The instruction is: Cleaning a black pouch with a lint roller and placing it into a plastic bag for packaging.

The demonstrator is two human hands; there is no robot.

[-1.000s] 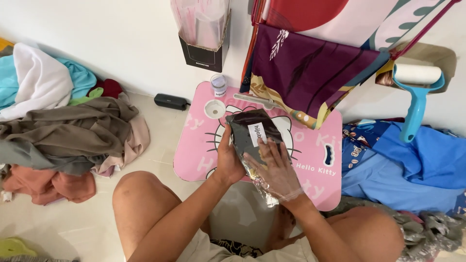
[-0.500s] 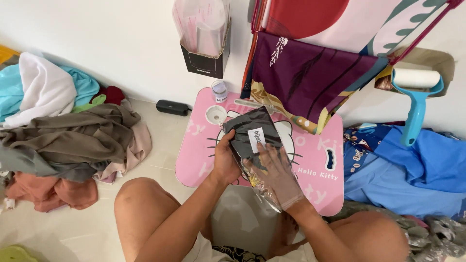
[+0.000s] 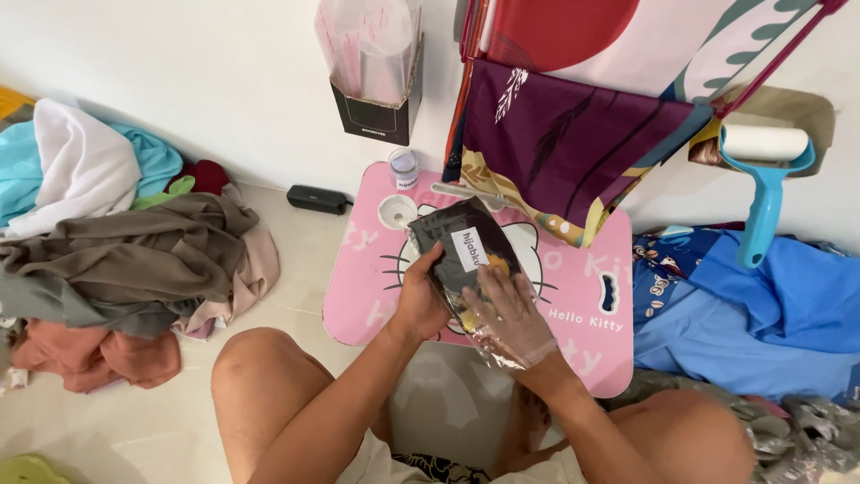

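1. One folded dark cloth [image 3: 461,251] with a white label, half inside one clear plastic bag [image 3: 502,336], is held between two hands above one pink lap table [image 3: 573,296].
2. The left hand [image 3: 419,300] is clamped on the cloth's left edge, thumb on top, fingers hidden beneath.
3. The right hand [image 3: 512,309] is seen inside the bag, fingers spread flat against the cloth's lower end; whether they close on it cannot be told.
4. The cloth stands out up and away from both hands, tilted towards the wall.
5. Beyond the hands, one small jar [image 3: 404,168] and one white lid [image 3: 397,211] are seen on the table.
6. Left of the left hand, one pile of clothes [image 3: 125,260] is heaped; right of the right hand, one lint roller [image 3: 763,179] hangs.
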